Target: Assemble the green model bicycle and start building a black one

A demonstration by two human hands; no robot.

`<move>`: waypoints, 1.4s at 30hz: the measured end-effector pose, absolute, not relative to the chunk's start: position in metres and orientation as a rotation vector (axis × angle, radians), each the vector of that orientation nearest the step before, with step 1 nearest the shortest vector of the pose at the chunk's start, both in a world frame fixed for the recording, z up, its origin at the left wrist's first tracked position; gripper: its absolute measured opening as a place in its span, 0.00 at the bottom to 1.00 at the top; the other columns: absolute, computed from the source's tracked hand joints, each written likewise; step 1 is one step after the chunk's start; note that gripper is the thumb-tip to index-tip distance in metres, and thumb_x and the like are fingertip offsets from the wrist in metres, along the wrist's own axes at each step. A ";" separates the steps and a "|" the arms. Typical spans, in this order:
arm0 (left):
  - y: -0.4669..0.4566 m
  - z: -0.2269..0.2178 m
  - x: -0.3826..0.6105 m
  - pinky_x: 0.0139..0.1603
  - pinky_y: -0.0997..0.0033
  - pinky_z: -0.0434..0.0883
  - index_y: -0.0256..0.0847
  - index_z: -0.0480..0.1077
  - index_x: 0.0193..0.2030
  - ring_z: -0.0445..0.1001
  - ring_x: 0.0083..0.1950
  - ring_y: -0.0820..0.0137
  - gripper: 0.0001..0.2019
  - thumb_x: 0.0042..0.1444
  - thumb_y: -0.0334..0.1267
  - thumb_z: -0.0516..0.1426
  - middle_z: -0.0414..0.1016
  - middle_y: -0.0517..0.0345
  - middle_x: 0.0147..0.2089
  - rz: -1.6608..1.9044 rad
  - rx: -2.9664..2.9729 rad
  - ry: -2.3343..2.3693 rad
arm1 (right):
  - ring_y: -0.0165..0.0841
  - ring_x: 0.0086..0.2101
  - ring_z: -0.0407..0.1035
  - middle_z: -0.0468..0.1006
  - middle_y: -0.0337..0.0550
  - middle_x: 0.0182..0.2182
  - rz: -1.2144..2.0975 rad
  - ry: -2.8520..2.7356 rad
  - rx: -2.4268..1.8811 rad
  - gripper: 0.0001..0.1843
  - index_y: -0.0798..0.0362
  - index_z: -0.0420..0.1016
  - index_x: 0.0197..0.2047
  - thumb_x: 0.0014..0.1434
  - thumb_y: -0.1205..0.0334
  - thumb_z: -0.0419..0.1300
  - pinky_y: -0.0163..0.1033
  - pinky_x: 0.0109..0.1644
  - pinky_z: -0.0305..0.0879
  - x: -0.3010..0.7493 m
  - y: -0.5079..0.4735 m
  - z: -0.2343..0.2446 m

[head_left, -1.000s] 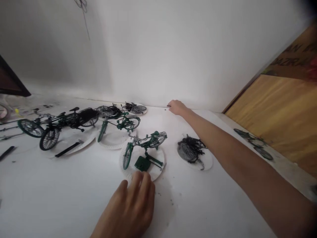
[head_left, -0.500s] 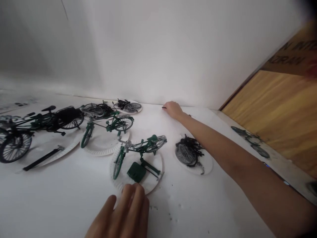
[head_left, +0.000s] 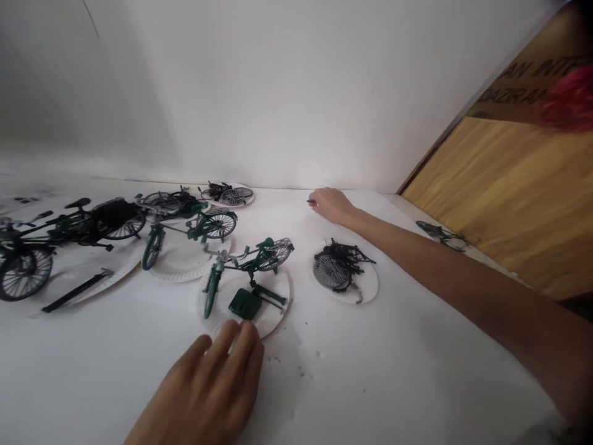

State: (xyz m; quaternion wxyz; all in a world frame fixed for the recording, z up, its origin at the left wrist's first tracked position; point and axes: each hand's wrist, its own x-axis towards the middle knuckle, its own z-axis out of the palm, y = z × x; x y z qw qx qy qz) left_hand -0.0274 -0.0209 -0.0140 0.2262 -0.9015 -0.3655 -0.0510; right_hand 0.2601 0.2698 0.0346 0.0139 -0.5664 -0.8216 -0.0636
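Fingers (head_left: 245, 340) touching one plate (head_left: 275, 315) bearing one model bicycle (head_left: 250, 262)

left hand (head_left: 208, 386), wrist cut off by the bottom edge; right hand (head_left: 331, 206), its arm cut off at the lower right corner; small dark item (head_left: 311, 201) at the right fingertips, too small to tell; model bicycle (head_left: 23, 272), one end cut off by the left edge; tangled black parts (head_left: 343, 262), too jumbled to tell apart, hiding much of their paper plate (head_left: 368, 290); red shape (head_left: 571, 99), blurred, covering the end of the lettering (head_left: 523, 83); dark specks (head_left: 301, 364) on the desk (head_left: 393, 383), too small to tell
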 end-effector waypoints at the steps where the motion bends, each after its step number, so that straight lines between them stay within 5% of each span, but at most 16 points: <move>1: -0.019 -0.014 -0.027 0.47 0.60 0.74 0.42 0.77 0.55 0.74 0.55 0.57 0.20 0.61 0.26 0.51 0.77 0.50 0.58 -0.177 -2.490 -0.976 | 0.37 0.45 0.74 0.78 0.47 0.47 -0.187 -2.555 -1.723 0.14 0.56 0.75 0.50 0.67 0.56 0.61 0.50 0.51 0.72 0.265 0.254 0.040; 4: -0.012 -0.014 -0.024 0.44 0.59 0.75 0.35 0.76 0.53 0.74 0.54 0.54 0.19 0.60 0.23 0.51 0.77 0.46 0.56 -0.257 -2.495 -0.919 | 0.38 0.43 0.74 0.81 0.47 0.43 -0.134 -2.515 -1.573 0.07 0.55 0.79 0.41 0.64 0.63 0.60 0.43 0.49 0.67 0.282 0.194 0.055; 11: 0.001 -0.003 -0.004 0.33 0.65 0.74 0.30 0.77 0.44 0.78 0.44 0.57 0.16 0.57 0.15 0.52 0.80 0.43 0.47 -0.148 -2.416 -0.841 | 0.36 0.37 0.75 0.82 0.46 0.40 -0.010 -2.426 -1.392 0.08 0.51 0.78 0.39 0.65 0.61 0.57 0.41 0.42 0.68 0.329 0.075 0.046; 21: 0.037 0.013 0.032 0.36 0.64 0.73 0.29 0.74 0.45 0.77 0.44 0.58 0.15 0.58 0.14 0.50 0.76 0.44 0.44 0.158 -2.514 -1.060 | 0.38 0.41 0.76 0.82 0.45 0.42 0.018 -2.172 -1.347 0.10 0.50 0.77 0.40 0.68 0.58 0.54 0.43 0.46 0.69 0.365 0.051 0.005; 28: 0.076 0.019 0.056 0.37 0.67 0.73 0.28 0.74 0.45 0.76 0.49 0.58 0.12 0.60 0.17 0.52 0.76 0.39 0.47 0.189 -2.472 -1.165 | 0.39 0.36 0.76 0.83 0.45 0.37 0.133 -2.006 -1.373 0.11 0.49 0.77 0.36 0.65 0.56 0.56 0.42 0.39 0.70 0.376 0.047 -0.003; 34: 0.117 0.022 0.081 0.49 0.59 0.77 0.34 0.72 0.51 0.76 0.51 0.63 0.11 0.66 0.38 0.60 0.75 0.49 0.52 0.260 -2.441 -1.246 | 0.36 0.29 0.74 0.83 0.42 0.33 0.252 -1.971 -1.384 0.10 0.49 0.79 0.37 0.63 0.55 0.58 0.39 0.33 0.66 0.373 0.045 -0.004; 42: 0.186 0.021 0.108 0.53 0.54 0.76 0.35 0.71 0.55 0.76 0.53 0.61 0.16 0.66 0.42 0.59 0.74 0.47 0.55 0.248 -2.444 -1.316 | 0.36 0.27 0.72 0.81 0.42 0.28 0.280 -1.939 -1.426 0.12 0.50 0.77 0.37 0.64 0.53 0.57 0.39 0.32 0.65 0.382 0.052 -0.009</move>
